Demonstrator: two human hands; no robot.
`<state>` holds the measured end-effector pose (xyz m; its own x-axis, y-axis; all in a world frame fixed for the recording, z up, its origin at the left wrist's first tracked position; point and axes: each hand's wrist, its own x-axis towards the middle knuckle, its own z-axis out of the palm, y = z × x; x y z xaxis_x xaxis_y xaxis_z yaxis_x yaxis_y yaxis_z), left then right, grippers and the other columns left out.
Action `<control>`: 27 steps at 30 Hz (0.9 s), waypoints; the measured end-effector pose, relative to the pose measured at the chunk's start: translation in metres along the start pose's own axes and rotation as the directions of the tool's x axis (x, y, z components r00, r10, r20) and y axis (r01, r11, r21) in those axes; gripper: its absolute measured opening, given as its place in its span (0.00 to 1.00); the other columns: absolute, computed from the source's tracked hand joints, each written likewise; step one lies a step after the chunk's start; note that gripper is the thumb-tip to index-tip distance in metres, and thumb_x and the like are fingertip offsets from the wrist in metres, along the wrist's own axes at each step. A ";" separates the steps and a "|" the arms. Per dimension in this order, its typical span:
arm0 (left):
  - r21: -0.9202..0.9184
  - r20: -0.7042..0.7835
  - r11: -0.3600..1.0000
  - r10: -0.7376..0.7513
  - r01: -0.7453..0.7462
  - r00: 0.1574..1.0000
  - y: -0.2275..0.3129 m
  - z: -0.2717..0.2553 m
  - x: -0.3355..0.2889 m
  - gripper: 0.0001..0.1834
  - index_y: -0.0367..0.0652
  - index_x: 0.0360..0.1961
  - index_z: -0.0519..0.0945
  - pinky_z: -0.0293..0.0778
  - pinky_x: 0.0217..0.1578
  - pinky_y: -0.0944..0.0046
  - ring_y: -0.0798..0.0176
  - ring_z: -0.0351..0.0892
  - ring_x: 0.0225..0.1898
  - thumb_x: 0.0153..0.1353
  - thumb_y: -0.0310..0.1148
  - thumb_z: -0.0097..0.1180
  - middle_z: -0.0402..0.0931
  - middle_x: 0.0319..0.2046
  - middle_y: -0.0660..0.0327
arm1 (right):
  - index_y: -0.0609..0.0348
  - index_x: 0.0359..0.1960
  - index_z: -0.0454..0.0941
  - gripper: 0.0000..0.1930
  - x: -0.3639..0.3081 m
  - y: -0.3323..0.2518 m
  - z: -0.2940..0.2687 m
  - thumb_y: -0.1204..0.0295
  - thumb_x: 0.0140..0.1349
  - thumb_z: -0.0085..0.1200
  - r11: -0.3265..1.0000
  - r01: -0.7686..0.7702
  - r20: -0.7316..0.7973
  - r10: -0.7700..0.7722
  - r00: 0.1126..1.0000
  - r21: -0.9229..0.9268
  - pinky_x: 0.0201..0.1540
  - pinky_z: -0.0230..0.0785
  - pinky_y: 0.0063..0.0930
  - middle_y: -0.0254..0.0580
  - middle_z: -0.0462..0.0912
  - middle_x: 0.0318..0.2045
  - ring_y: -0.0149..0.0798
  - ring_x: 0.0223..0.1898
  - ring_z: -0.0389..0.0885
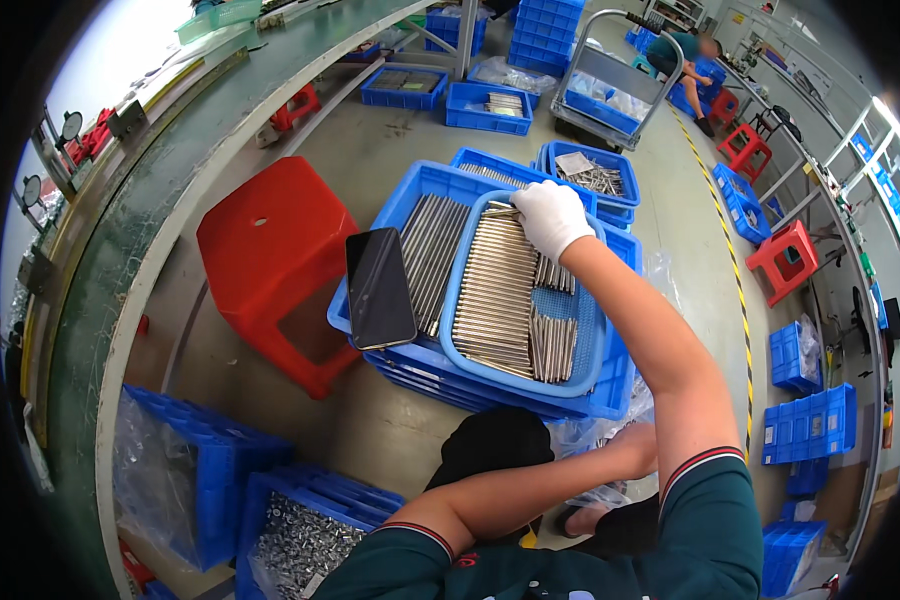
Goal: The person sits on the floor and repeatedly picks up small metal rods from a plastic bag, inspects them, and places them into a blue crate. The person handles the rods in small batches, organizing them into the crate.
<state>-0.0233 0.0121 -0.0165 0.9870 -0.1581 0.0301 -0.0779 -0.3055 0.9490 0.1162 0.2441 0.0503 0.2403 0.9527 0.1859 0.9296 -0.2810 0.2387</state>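
My right hand (553, 218), in a white glove, is at the far end of a light blue mesh basket (595, 345). Its fingers are curled and pressed together on the end of a metal rod at the top of the row. Long shiny metal rods (493, 290) lie side by side across the basket. Shorter rods (553, 346) sit in its right part, with bare mesh between groups. My left forearm (560, 483) crosses low in front of me, and its hand is hidden behind my right arm. The basket rests on a larger blue crate (620, 290) that also holds darker long rods (433, 250).
A black phone (380, 290) leans on the crate's left edge beside a red stool (270, 255). Beyond stands a blue bin of small metal parts (595, 175). A bin of small fittings (305, 545) is at lower left. A trolley (610, 85) and a seated person (685, 70) are farther back.
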 end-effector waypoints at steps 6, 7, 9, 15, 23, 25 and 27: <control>0.052 -0.068 0.998 0.050 -0.046 0.996 -0.016 0.011 0.007 0.16 0.38 0.39 0.79 0.73 0.40 0.48 0.39 0.76 0.41 0.55 0.36 0.48 0.77 0.38 0.41 | 0.53 0.26 0.81 0.06 -0.002 -0.007 -0.003 0.74 0.52 0.50 0.990 0.024 -0.152 -0.045 0.987 -0.136 0.38 0.70 0.36 0.40 0.80 0.30 0.41 0.39 0.78; 0.057 -0.049 0.998 0.032 -0.029 0.998 -0.014 0.011 0.007 0.16 0.38 0.39 0.79 0.73 0.40 0.48 0.39 0.76 0.41 0.55 0.36 0.48 0.77 0.37 0.41 | 0.53 0.26 0.81 0.06 -0.003 -0.005 -0.001 0.74 0.51 0.51 0.990 0.006 -0.165 -0.030 0.986 -0.139 0.37 0.70 0.36 0.40 0.80 0.30 0.41 0.39 0.78; 0.067 -0.013 0.998 -0.004 0.005 1.000 -0.011 0.008 0.007 0.16 0.37 0.39 0.79 0.73 0.40 0.48 0.39 0.77 0.41 0.54 0.36 0.49 0.77 0.37 0.41 | 0.53 0.25 0.81 0.06 -0.001 0.000 0.005 0.74 0.51 0.51 0.989 -0.028 -0.193 0.000 0.981 -0.145 0.36 0.70 0.36 0.40 0.80 0.30 0.41 0.38 0.78; 0.063 0.088 0.996 -0.064 0.058 0.994 -0.008 0.000 0.005 0.21 0.37 0.44 0.76 0.71 0.44 0.50 0.40 0.74 0.46 0.55 0.42 0.49 0.75 0.44 0.41 | 0.54 0.27 0.82 0.06 0.000 0.007 -0.004 0.76 0.50 0.52 0.992 0.071 -0.094 -0.081 0.992 -0.107 0.35 0.73 0.35 0.41 0.79 0.31 0.43 0.35 0.80; 0.046 0.035 0.998 -0.050 0.048 0.998 -0.008 0.004 0.008 0.20 0.37 0.42 0.78 0.72 0.41 0.47 0.38 0.76 0.42 0.57 0.41 0.44 0.76 0.39 0.40 | 0.55 0.28 0.81 0.06 0.002 0.010 -0.013 0.77 0.50 0.51 0.964 0.194 -0.017 -0.200 0.980 -0.181 0.36 0.74 0.35 0.42 0.79 0.31 0.43 0.37 0.79; 0.043 0.010 0.999 -0.018 0.018 1.000 -0.004 0.000 0.004 0.18 0.37 0.40 0.79 0.73 0.40 0.46 0.38 0.76 0.40 0.58 0.38 0.43 0.77 0.36 0.40 | 0.56 0.27 0.80 0.06 0.000 0.008 -0.014 0.77 0.50 0.51 0.954 0.219 0.019 -0.220 0.975 -0.207 0.37 0.73 0.35 0.42 0.78 0.31 0.44 0.37 0.79; 0.003 0.034 1.000 0.004 -0.004 0.999 0.015 -0.017 -0.007 0.17 0.37 0.39 0.79 0.72 0.40 0.45 0.38 0.76 0.40 0.58 0.36 0.43 0.77 0.36 0.40 | 0.55 0.27 0.80 0.05 -0.008 0.011 -0.012 0.77 0.50 0.51 0.937 0.240 0.062 -0.231 0.971 -0.255 0.37 0.73 0.34 0.42 0.78 0.31 0.43 0.37 0.79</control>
<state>-0.0286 0.0243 0.0028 0.9813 -0.1909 0.0236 -0.0826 -0.3077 0.9479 0.1207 0.2319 0.0630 0.0355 0.9972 0.0660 0.8572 -0.0643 0.5109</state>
